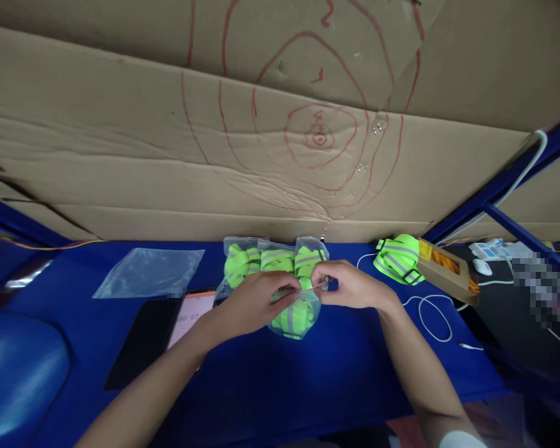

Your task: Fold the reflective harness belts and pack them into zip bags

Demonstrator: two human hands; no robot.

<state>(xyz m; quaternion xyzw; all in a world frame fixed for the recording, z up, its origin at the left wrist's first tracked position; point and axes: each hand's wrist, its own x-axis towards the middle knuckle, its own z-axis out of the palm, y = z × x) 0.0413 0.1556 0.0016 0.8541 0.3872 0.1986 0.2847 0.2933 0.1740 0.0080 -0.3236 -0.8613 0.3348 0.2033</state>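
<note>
Between my two hands hangs a clear zip bag [294,318] with a rolled neon-yellow reflective strap inside. My left hand [266,297] pinches the top edge of the bag from the left. Fingers closed, my right hand [343,283] grips the same edge on the right side. Behind them, several filled bags [242,256] of neon straps lie side by side on the blue table [270,386]. An unbagged neon strap bundle [399,258] with black buckles sits to the right.
An empty clear bag [152,272] lies at the left, near a phone [191,314] with a lit screen and a black flat object [142,339]. A cardboard box [448,270] and white cable [429,317] are at the right. A cardboard panel [144,143] stands behind; a blue stool [23,373] is front left.
</note>
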